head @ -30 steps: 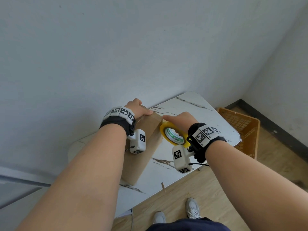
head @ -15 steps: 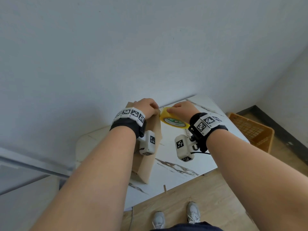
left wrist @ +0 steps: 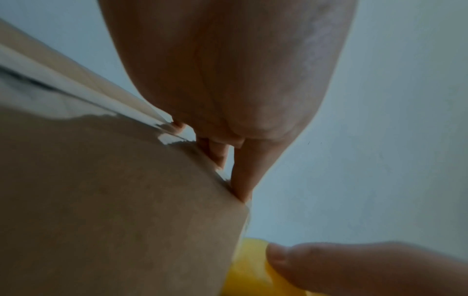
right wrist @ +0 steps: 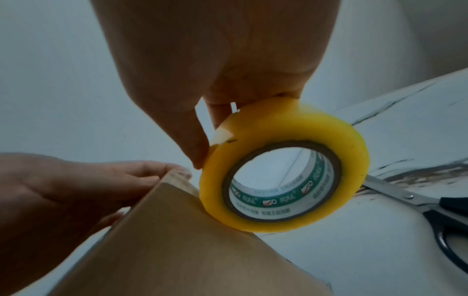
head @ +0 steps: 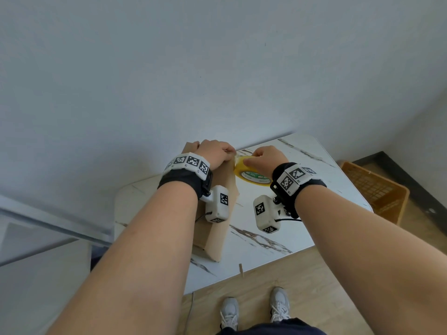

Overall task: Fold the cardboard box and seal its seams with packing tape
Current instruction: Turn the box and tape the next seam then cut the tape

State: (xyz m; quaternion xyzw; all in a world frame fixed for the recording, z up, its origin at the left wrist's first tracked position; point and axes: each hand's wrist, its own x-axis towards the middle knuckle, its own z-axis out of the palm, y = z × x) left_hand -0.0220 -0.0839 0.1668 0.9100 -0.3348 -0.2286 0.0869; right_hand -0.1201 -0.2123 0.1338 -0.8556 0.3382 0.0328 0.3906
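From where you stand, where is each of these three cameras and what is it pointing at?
Head: worn on the head, looking forward and down at the marble table, cardboard box and tape roll; both forearms, the left hand, the right hand and the shoes show.
Left wrist: looks along the left hand at the box's far corner; its palm and fingers show.
Right wrist: looks along the right hand gripping the tape roll; scissors lie beyond.
Shared: both wrist views show the box, the tape roll and the other hand.

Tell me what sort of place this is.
Probably a plain room set up as a small packing spot, not a warehouse: a white marble-look table pushed against a bare wall, wood-look flooring, and an orange plastic crate beside the table. Scissors lie on the tabletop.
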